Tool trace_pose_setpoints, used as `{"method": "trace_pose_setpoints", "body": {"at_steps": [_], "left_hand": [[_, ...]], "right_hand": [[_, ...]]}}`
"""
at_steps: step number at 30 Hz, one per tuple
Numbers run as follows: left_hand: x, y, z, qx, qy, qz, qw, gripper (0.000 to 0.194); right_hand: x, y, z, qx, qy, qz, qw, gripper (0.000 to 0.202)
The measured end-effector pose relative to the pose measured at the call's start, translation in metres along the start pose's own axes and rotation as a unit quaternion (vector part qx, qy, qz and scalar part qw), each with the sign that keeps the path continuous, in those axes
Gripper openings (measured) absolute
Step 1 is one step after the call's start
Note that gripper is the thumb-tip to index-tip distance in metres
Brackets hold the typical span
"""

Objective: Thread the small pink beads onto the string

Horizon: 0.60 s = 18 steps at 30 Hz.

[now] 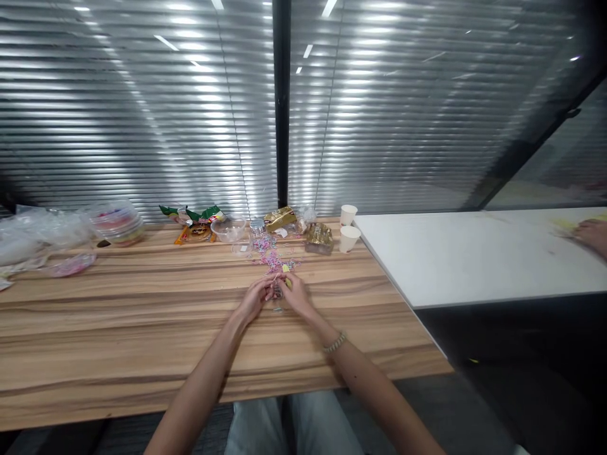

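My left hand (257,297) and my right hand (294,294) meet over the wooden table (142,335), fingertips pinched close together. Between them shows a thin pale piece, too small to name. A small yellow thing (286,268) shows by the right fingertips; I cannot tell whether it is held. Just beyond the fingers lies a loose heap of tiny pink, white and blue pieces (274,260) that look like beads. A little greenish piece (277,309) rests on the wood below my hands. A bracelet (334,342) circles my right wrist.
Behind the heap stand a clear bowl (228,230), gold packets (279,218) and two paper cups (349,240). Green snack wrappers (192,216), stacked clear tubs (116,222) and plastic bags (52,229) lie leftward. Another person's hand (592,235) is over the white table (455,259).
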<state>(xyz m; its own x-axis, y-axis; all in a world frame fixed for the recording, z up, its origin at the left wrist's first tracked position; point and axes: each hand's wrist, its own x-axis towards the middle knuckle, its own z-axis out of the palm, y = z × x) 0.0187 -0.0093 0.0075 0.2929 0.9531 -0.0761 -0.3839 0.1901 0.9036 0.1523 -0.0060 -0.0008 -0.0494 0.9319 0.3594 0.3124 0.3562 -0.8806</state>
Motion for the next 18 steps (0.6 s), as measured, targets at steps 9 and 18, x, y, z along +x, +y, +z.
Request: {"method": "trace_pose_setpoints", "body": {"at_steps": [9,18], "left_hand": [[0.005,0.000,-0.015,0.052,0.150,0.074,0.984,0.036],[0.005,-0.004,-0.014,0.154,0.214,0.091,0.960,0.040]], "right_hand": [[-0.001,0.001,-0.002,0.078,-0.081,0.034,0.993,0.033],[-0.002,0.004,0.000,0.157,-0.156,0.063,0.973,0.039]]}}
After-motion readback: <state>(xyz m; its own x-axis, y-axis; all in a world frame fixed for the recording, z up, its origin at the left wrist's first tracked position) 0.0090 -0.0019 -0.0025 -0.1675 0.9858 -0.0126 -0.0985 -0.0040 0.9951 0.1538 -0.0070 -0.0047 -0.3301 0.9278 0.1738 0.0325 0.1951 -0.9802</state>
